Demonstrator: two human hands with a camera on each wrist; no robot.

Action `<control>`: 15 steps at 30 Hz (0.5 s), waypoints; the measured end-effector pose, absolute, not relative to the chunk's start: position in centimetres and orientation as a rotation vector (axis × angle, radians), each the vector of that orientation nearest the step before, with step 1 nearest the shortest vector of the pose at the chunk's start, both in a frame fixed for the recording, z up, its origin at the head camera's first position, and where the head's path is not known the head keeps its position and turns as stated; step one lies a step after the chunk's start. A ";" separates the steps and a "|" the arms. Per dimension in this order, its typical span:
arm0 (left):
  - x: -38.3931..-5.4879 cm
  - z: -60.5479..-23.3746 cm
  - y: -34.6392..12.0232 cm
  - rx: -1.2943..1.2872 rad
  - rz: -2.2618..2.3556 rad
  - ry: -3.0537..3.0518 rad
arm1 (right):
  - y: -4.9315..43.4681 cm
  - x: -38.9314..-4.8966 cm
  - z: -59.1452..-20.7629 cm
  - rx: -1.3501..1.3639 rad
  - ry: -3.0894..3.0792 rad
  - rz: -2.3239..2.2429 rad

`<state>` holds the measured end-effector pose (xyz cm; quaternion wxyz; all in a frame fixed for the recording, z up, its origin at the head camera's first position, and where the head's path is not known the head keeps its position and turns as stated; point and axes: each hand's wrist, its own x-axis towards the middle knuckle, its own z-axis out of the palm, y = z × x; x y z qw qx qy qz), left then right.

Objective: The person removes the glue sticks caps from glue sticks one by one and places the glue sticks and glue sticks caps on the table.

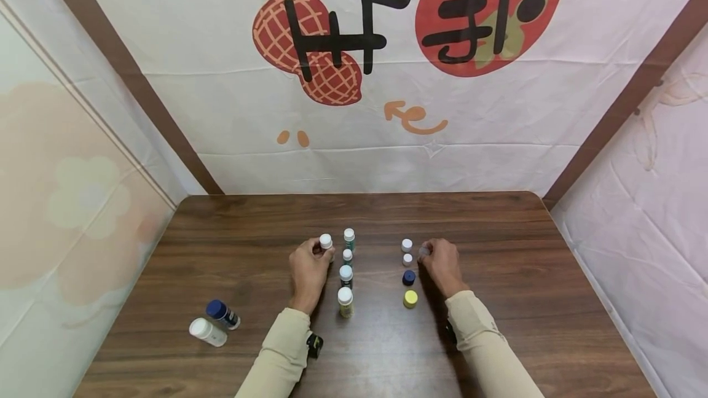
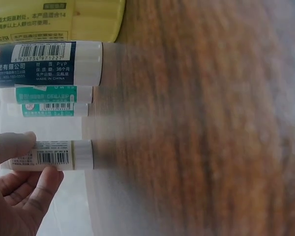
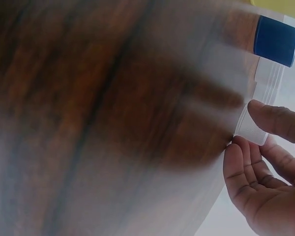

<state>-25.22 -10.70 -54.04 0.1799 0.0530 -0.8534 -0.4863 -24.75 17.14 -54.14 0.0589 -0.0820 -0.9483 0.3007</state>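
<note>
My left hand [image 1: 311,272] pinches a small white glue stick [image 2: 54,155] between thumb and fingers. It is upright, its base at or close to the tabletop, left of a row of glue sticks. That row holds a yellow one [image 1: 345,303], a dark blue one [image 1: 346,276] and two green ones, the farthest green stick [image 1: 349,239] at the back. Across the table, my right hand [image 1: 442,265] pinches a translucent cap [image 3: 251,129] by thumb and fingertips. Beside it runs a line of caps: a yellow cap [image 1: 410,299], a blue cap [image 1: 409,277] and two whitish caps.
Toward the table's left side stand a blue-capped stick [image 1: 224,314] and a white stick [image 1: 208,331], close together. A printed white curtain [image 1: 354,171] hangs behind the far edge of the wooden table [image 1: 265,220]. More cloth covers both sides.
</note>
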 end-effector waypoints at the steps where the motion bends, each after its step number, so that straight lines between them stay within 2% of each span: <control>1: -25.2 -54.0 -10.7 0.150 -1.377 -2.408 | 17.1 -24.8 -54.1 -0.247 -2.872 0.909; 15: -25.1 -53.6 -10.8 0.201 -1.369 -2.429 | 17.0 -24.9 -54.1 -0.272 -2.893 0.879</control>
